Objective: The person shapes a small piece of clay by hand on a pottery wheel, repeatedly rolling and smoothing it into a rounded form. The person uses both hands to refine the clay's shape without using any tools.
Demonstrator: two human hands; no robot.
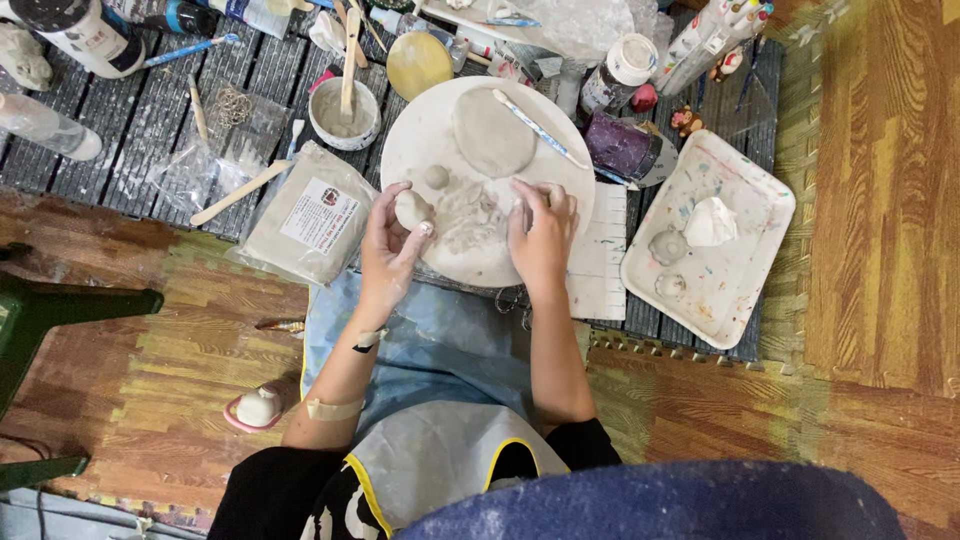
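Note:
A round white board (pixel 420 135) lies on the dark mat and carries a flattened grey clay disc (pixel 493 132), a small clay ball (pixel 436 177) and a smeared patch of clay (pixel 470 215). My left hand (pixel 392 248) is closed around a lump of grey clay (pixel 411 209) at the board's near left edge. My right hand (pixel 542 232) presses fingers down on clay at the board's near right side; what lies under the fingers is hidden. A white-and-blue modelling tool (pixel 535 128) rests across the disc.
A bagged block of clay (pixel 310 215) lies left of the board. A small bowl (pixel 343 118) with a wooden stick stands behind it. A white tray (pixel 745 250) with clay bits sits at right. Paint bottles, a jar (pixel 625 145) and tools crowd the back.

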